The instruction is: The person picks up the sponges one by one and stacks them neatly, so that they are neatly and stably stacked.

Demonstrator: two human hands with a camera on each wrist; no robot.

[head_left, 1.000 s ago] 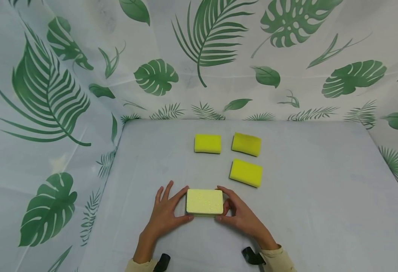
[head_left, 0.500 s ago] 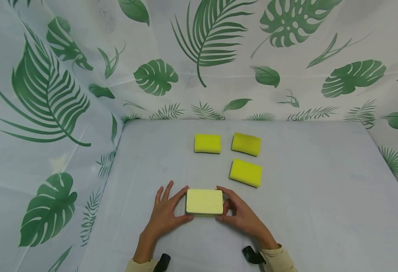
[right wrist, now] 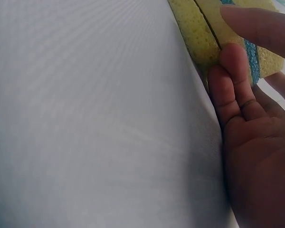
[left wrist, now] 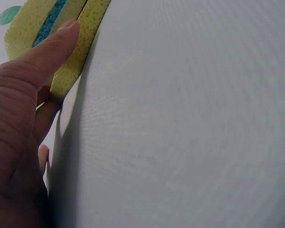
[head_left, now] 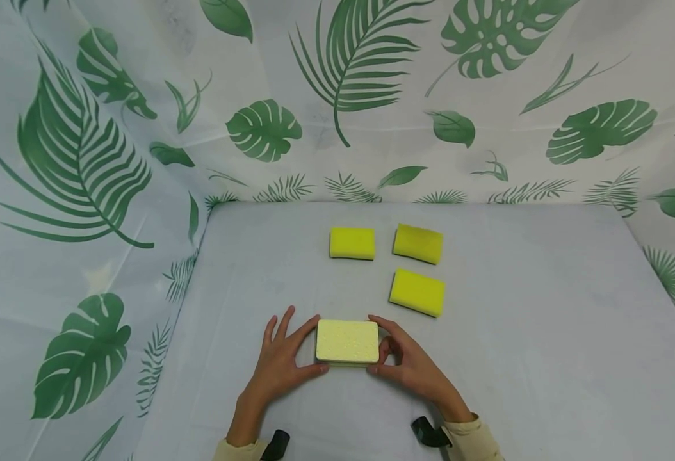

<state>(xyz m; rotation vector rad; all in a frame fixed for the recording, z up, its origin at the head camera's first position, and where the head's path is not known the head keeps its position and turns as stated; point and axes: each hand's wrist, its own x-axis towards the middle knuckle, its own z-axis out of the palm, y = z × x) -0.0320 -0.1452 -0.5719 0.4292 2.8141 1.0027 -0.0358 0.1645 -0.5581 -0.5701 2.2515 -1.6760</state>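
A stack of pale yellow sponges (head_left: 347, 341) lies on the table near its front in the head view. In the left wrist view the stacked sponges (left wrist: 85, 40) show pored yellow layers, a blue band and a dark seam. My left hand (head_left: 282, 363) pinches their left end, thumb on the near side, index finger at the far corner, other fingers spread. At the right end my right hand (head_left: 409, 368) pinches the stack between thumb and index finger. Its curled fingertips (right wrist: 233, 61) touch the sponges' end in the right wrist view.
Beyond the stack lie three bright yellow rectangular pieces: one back left (head_left: 352, 243), one back right (head_left: 418, 243) and a nearer one (head_left: 417, 292). A pale cloth covers the table (head_left: 522, 333). Leaf-printed sheeting (head_left: 372, 153) rises behind and at the sides.
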